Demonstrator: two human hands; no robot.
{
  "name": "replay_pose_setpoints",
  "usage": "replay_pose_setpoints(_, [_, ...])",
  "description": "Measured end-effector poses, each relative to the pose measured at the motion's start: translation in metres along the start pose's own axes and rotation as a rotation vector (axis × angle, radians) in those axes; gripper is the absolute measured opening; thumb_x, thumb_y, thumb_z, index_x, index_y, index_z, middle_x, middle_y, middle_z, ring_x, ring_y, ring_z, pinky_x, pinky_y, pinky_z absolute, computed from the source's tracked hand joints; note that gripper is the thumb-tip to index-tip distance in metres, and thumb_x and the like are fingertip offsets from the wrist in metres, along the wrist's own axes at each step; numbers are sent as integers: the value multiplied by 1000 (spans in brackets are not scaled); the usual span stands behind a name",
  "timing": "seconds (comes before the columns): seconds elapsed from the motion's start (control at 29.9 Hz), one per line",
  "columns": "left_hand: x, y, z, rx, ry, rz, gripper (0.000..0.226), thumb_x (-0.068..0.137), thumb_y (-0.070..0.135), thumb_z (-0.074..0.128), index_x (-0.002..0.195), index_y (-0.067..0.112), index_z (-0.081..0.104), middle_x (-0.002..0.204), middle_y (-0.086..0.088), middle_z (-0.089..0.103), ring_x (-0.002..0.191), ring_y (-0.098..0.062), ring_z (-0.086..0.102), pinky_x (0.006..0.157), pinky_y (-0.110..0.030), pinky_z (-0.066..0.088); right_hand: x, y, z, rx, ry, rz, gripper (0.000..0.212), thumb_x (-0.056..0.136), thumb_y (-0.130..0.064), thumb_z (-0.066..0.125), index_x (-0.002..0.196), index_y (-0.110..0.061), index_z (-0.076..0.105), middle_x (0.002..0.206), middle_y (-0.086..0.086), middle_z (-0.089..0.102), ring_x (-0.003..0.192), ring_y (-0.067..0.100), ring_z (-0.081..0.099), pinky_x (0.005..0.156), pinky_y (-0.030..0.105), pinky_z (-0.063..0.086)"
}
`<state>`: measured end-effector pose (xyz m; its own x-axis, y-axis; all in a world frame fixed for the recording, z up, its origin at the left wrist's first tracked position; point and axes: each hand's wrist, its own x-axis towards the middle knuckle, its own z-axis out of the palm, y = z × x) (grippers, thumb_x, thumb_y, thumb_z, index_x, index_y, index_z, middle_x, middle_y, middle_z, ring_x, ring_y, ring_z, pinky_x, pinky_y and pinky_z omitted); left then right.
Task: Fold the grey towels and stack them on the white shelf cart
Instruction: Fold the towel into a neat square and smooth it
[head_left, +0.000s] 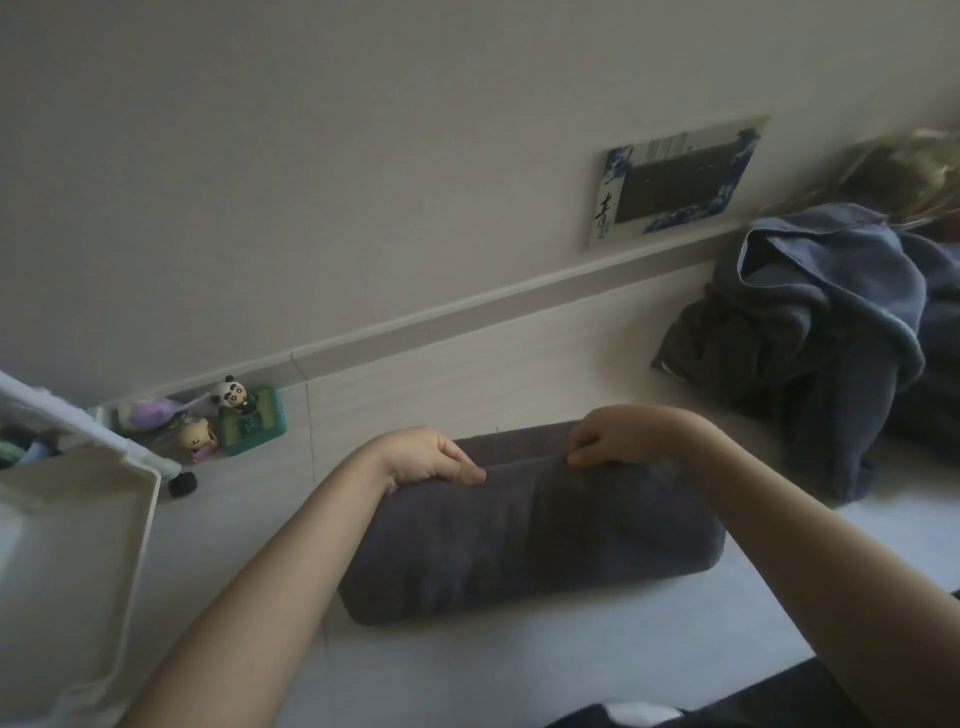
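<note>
You are mid-fold: your left hand (434, 460) and right hand (613, 439) each pinch the far edge of the grey towel (530, 525) on the tabletop (519, 670); next, I judge, carry it to the white shelf cart (78, 519) at your left.

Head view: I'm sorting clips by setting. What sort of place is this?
Probably a home room: cartoon figurines against the wall, a decorated socket plate, and a heap of unfolded towels beside the folded grey towel.

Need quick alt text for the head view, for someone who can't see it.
Both hands, left hand and right hand, pinch the far edge of a folded grey towel on a pale surface. Unfolded towels are heaped at right, the white cart at left.
</note>
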<state>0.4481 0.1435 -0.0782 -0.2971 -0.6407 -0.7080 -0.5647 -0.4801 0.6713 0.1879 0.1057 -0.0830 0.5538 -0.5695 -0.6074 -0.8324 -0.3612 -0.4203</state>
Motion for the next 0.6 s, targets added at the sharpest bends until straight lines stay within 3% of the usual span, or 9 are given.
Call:
replay_pose_setpoints(0.13, [42, 8, -27, 72, 65, -33, 11, 82, 26, 71, 84, 16, 75, 76, 2, 73, 67, -9, 67, 70, -21, 53, 44, 14, -17, 43, 67, 79, 30, 94, -33, 52, 109, -12, 66, 110, 3, 64, 101, 19, 55, 91, 30, 39])
replay_pose_setpoints(0.23, [76, 1, -29, 415, 162, -23, 38, 92, 47, 52, 98, 15, 71, 102, -4, 71, 93, -18, 65, 79, -24, 45, 72, 25, -9, 81, 110, 182, 39, 96, -44, 43, 120, -17, 59, 124, 2, 58, 116, 22, 51, 96, 31, 37])
replay_pose_setpoints(0.33, [89, -13, -18, 649, 228, -15, 51, 92, 60, 40, 106, 17, 64, 111, -4, 63, 103, -24, 58, 85, -31, 45, 81, 33, 12, -9, 180, 227, 47, 89, -60, 44, 121, -27, 55, 120, -1, 59, 115, 24, 51, 97, 38, 33])
replay_pose_setpoints(0.43, [93, -26, -7, 901, 330, 65, 42, 94, 51, 42, 114, 17, 56, 117, -5, 57, 110, -25, 52, 92, -37, 41, 76, 33, 27, -187, 311, 212, 51, 87, -60, 46, 128, -28, 49, 124, 0, 55, 117, 24, 45, 101, 40, 25])
replay_pose_setpoints(0.5, [93, -34, 12, 1003, 564, 155, 39, 96, 42, 40, 119, 15, 55, 120, -7, 57, 114, -27, 51, 102, -41, 35, 75, 21, 43, -251, 409, 229, 53, 92, -53, 41, 138, -27, 40, 140, 1, 43, 130, 26, 34, 111, 43, 13])
replay_pose_setpoints(0.57, [89, -41, 40, 965, 761, 283, 45, 91, 37, 37, 121, 12, 59, 125, -11, 59, 117, -30, 53, 107, -47, 32, 74, 3, 68, -241, 586, 222, 51, 94, -43, 35, 141, -24, 39, 148, 4, 37, 136, 28, 33, 113, 42, 9])
replay_pose_setpoints(0.6, [88, -46, 52, 939, 779, 336, 50, 88, 38, 36, 124, 11, 60, 130, -14, 57, 121, -32, 52, 109, -50, 30, 73, -5, 80, -215, 662, 195, 50, 93, -41, 33, 138, -22, 45, 147, 6, 41, 134, 29, 38, 112, 42, 12])
